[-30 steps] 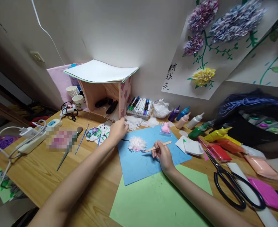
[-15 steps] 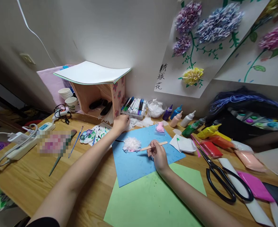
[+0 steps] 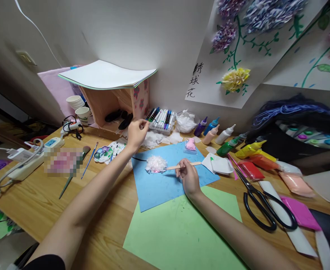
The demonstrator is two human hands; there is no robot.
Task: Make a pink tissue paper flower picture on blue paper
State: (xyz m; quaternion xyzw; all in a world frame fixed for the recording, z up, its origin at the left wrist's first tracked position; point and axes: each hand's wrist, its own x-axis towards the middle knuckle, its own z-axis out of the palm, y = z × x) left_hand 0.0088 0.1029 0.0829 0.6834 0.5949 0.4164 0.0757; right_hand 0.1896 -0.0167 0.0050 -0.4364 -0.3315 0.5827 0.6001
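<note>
**Flat stick held level with a white flower on blue sheet**

I hold a flat wooden stick [image 3: 172,167] over the blue sheet [image 3: 153,193], its long axis running across the sheet from left to right. One end points left, at the right edge of a fluffy white flower [image 3: 156,164]; whether they touch I cannot tell. The other end points toward the sheet's right side, angled slightly away from me.

My right hand [image 3: 188,176] is clamped on the stick, its fingers curled. My left hand [image 3: 138,135] hangs beyond the sheet's far left corner, fingers bent; I cannot tell whether the fingertips meet or hold anything.

At the sheet's far edge lies a small clear bag [image 3: 191,151] with pink material [image 3: 190,143] inside. Beyond the sheet, a clear case [image 3: 165,132] holds markers [image 3: 162,119], and a bowl [image 3: 195,125] beside it holds crumpled white tissue [image 3: 185,118]. Farther left, beyond the sheet, a pink box [image 3: 140,98] contains dark objects [image 3: 112,115].
</note>
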